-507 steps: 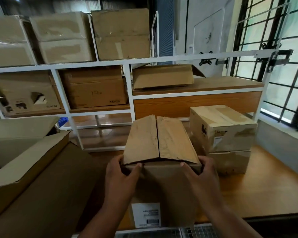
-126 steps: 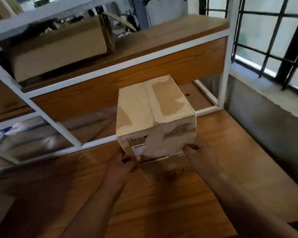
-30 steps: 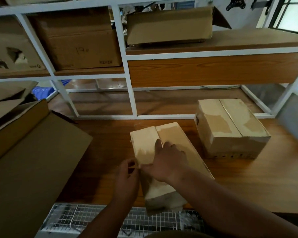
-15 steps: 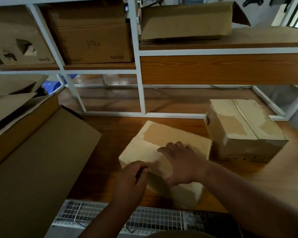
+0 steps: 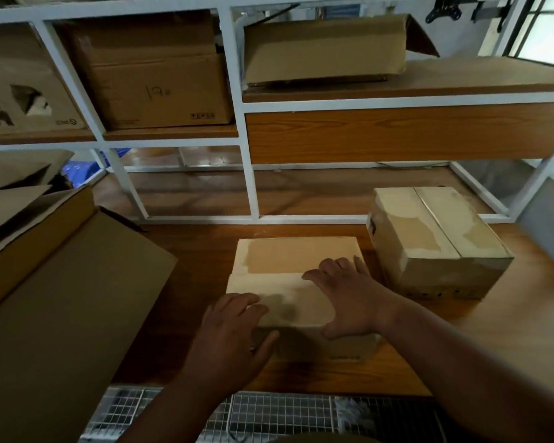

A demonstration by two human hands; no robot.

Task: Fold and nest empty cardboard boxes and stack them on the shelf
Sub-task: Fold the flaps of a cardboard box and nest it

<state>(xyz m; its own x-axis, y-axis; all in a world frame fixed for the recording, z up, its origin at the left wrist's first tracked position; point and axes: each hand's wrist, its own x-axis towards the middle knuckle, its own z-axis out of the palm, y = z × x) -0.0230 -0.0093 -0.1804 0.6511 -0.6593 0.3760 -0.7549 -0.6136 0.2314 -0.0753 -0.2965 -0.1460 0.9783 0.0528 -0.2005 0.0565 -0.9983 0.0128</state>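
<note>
A small pale cardboard box (image 5: 288, 260) with torn tape patches lies on the wooden table (image 5: 509, 330), its long side facing me. My right hand (image 5: 346, 292) lies flat on its top right part with fingers spread. At the box's near left corner my left hand (image 5: 234, 334) rests with fingers over the top edge and thumb against the front face. A second closed box (image 5: 435, 238) of similar size stands just to the right, nearly touching. The white-framed shelf (image 5: 247, 148) rises behind the table.
A large brown carton (image 5: 61, 298) with open flaps fills the left side. Closed cartons (image 5: 151, 75) sit in the upper left shelf bays, and a long flat box (image 5: 323, 49) lies on the wooden shelf top. A wire grid (image 5: 269, 417) runs along the table's near edge.
The small box has been turned from pointing away from me to lying crosswise. My right hand slid to its right side, my left hand moved onto its near left corner.
</note>
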